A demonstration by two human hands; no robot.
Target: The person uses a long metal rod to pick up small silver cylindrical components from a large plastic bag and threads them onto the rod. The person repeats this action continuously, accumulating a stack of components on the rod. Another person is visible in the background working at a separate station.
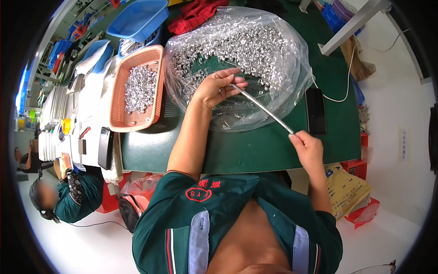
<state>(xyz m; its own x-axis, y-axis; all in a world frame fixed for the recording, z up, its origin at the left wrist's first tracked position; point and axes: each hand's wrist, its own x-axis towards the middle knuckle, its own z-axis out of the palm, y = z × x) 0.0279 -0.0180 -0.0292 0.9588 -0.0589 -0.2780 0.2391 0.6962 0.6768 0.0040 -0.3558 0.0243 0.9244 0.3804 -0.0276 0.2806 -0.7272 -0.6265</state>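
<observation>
My right hand [308, 148] is closed around the near end of a thin silver metal rod [267, 112], which slants up and left over the table. At its far end, my left hand [219, 86] is turned partly palm up, with curled fingers and thumb at the rod. Whether a small part sits in those fingers is too small to tell. Just beyond and beneath the left hand, many small shiny metal ring-like parts [260, 50] lie heaped on a clear plastic bag [289, 91]. More such parts [140, 89] fill an orange basket [117, 102] to the left.
A black phone [316, 112] and a white cable [340, 99] lie at right on the green table [155, 155]. Blue baskets [139, 20] and red cloth [194, 17] are at the back. Another phone [105, 148] lies left, near a seated person [80, 194]. A metal post [351, 29] stands at right.
</observation>
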